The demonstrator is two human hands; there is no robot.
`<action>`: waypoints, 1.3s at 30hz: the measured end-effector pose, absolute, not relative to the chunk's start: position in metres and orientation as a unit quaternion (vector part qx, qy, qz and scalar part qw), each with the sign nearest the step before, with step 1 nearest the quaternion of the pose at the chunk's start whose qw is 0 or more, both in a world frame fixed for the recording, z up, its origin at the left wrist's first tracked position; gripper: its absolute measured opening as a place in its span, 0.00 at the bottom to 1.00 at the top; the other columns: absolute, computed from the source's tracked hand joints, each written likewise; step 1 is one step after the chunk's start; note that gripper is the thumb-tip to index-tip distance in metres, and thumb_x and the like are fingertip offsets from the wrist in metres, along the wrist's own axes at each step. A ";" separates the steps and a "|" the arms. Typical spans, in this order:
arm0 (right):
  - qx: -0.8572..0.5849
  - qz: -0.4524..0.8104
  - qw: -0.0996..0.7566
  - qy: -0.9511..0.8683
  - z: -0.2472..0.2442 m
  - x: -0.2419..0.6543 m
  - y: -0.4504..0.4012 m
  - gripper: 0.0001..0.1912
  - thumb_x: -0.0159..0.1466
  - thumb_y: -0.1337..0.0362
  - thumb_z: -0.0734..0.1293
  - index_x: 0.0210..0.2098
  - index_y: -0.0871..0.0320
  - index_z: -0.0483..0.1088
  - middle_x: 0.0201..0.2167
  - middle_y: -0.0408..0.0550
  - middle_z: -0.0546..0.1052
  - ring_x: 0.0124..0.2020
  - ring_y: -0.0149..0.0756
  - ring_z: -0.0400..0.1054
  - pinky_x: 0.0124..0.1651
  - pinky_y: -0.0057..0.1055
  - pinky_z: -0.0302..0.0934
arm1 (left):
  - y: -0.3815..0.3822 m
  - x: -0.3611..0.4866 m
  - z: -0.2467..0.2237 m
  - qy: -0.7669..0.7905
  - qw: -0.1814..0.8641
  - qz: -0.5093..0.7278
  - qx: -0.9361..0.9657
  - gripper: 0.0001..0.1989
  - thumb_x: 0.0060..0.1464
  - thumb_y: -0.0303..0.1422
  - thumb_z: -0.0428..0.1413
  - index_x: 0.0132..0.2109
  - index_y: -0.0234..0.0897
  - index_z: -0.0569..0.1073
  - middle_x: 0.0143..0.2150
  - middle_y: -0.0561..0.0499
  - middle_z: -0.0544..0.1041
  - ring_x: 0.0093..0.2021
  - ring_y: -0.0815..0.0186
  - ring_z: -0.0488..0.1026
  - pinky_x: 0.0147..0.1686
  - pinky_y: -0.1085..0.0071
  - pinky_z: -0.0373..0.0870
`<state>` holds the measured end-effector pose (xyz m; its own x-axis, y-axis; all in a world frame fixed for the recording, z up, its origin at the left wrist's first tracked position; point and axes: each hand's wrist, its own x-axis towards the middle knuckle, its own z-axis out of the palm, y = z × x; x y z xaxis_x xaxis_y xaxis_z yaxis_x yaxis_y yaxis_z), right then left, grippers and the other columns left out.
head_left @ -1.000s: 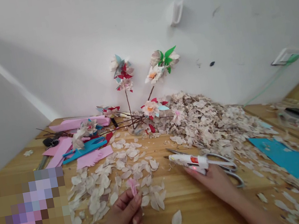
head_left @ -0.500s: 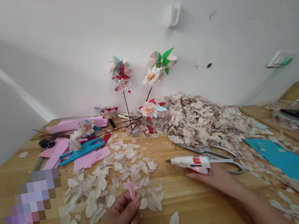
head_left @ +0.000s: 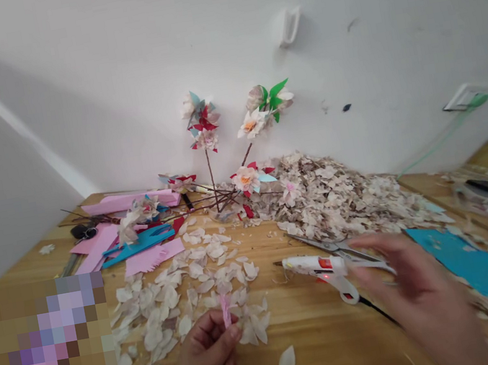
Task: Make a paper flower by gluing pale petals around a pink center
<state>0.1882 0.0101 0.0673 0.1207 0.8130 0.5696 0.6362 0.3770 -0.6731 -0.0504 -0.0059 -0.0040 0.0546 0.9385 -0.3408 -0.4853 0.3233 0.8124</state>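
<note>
Pinched between the thumb and fingers of my left hand (head_left: 212,351) is a small pink paper piece (head_left: 226,310), upright at the lower middle. My right hand (head_left: 404,286), somewhat blurred, has its thumb and fingers apart with nothing between them. Just left of it, a white glue gun (head_left: 315,264) lies on the table, its nozzle pointing left and a red light showing. Behind the glue gun are metal scissors (head_left: 320,242), their handles partly hidden by my right hand. Loose pale petals (head_left: 154,315) lie beyond and left of my left hand.
A big heap of dried petals (head_left: 321,194) rests against the wall. Paper flowers on twigs (head_left: 247,179) stand at the back. Pink and blue paper (head_left: 156,258) lies at the left, a blue sheet (head_left: 467,269) at the right. A black cable (head_left: 380,311) runs from the glue gun.
My right hand has let go of the glue gun, opened and moved right. My left hand, still holding the pink piece, has shifted slightly right.
</note>
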 end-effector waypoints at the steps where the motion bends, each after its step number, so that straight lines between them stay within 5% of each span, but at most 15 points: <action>1: -0.525 0.162 0.465 -0.694 0.063 0.174 0.008 0.08 0.57 0.58 0.65 0.36 0.50 0.66 0.38 0.48 0.69 0.43 0.43 0.64 0.47 0.41 0.58 | -0.006 -0.050 -0.004 0.452 0.669 0.525 0.271 0.14 0.32 0.38 0.67 0.23 0.34 0.72 0.15 0.61 0.64 0.12 0.81 0.52 0.12 0.82 0.55; 5: -0.483 0.381 0.347 -0.708 0.047 0.125 0.008 0.07 0.56 0.61 0.67 0.33 0.55 0.68 0.36 0.46 0.71 0.42 0.39 0.65 0.46 0.34 0.58 | -0.009 -0.047 -0.001 0.454 0.640 0.531 0.319 0.15 0.35 0.38 0.66 0.27 0.35 0.70 0.16 0.59 0.68 0.12 0.80 0.56 0.12 0.83 0.54; 9: -0.481 0.462 0.345 -0.660 0.037 0.098 0.011 0.10 0.51 0.61 0.70 0.32 0.58 0.70 0.34 0.47 0.72 0.39 0.40 0.66 0.44 0.35 0.59 | -0.011 -0.042 0.001 0.435 0.625 0.568 0.311 0.23 0.34 0.34 0.67 0.36 0.41 0.63 0.17 0.61 0.71 0.10 0.78 0.56 0.09 0.83 0.53; 15: -0.464 0.549 0.386 -0.578 0.035 0.091 0.015 0.11 0.48 0.58 0.70 0.25 0.59 0.68 0.30 0.47 0.73 0.36 0.40 0.67 0.42 0.35 0.60 | -0.011 -0.038 0.000 0.436 0.616 0.580 0.307 0.26 0.31 0.29 0.68 0.36 0.42 0.61 0.17 0.60 0.73 0.13 0.76 0.62 0.12 0.83 0.56; 20: -0.437 0.563 0.462 -0.528 0.048 0.108 0.015 0.12 0.55 0.56 0.68 0.30 0.57 0.65 0.34 0.47 0.75 0.37 0.36 0.70 0.42 0.31 0.63 | -0.010 -0.041 -0.001 0.448 0.651 0.547 0.276 0.24 0.33 0.35 0.67 0.35 0.41 0.60 0.18 0.60 0.73 0.15 0.73 0.66 0.13 0.80 0.62; 24: -0.425 0.581 0.420 -0.553 0.038 0.120 0.008 0.10 0.57 0.56 0.66 0.30 0.56 0.65 0.28 0.44 0.74 0.31 0.32 0.70 0.36 0.28 0.65 | -0.011 -0.044 0.003 0.464 0.700 0.510 0.185 0.26 0.30 0.35 0.68 0.35 0.40 0.61 0.19 0.60 0.73 0.21 0.68 0.73 0.15 0.77 0.68; 31: -0.412 0.621 0.368 -0.555 0.015 0.127 -0.001 0.11 0.58 0.55 0.66 0.31 0.58 0.68 0.25 0.44 0.75 0.25 0.30 0.70 0.30 0.26 0.65 | -0.012 -0.045 0.010 0.459 0.741 0.472 0.133 0.24 0.29 0.33 0.69 0.32 0.39 0.64 0.17 0.61 0.71 0.18 0.72 0.71 0.12 0.82 0.65; 39: -0.409 0.643 0.356 -0.541 0.010 0.121 -0.002 0.12 0.56 0.55 0.67 0.32 0.57 0.70 0.26 0.44 0.74 0.28 0.31 0.70 0.31 0.26 0.66 | -0.013 -0.046 0.013 0.447 0.758 0.459 0.122 0.24 0.28 0.33 0.69 0.32 0.38 0.64 0.17 0.60 0.72 0.18 0.72 0.70 0.12 0.81 0.66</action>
<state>0.1206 -0.0018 0.0103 -0.4120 0.9004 -0.1398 -0.0165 -0.1608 -0.9869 -0.0463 -0.0129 0.0129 0.1797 0.8049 -0.5656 -0.5871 0.5491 0.5949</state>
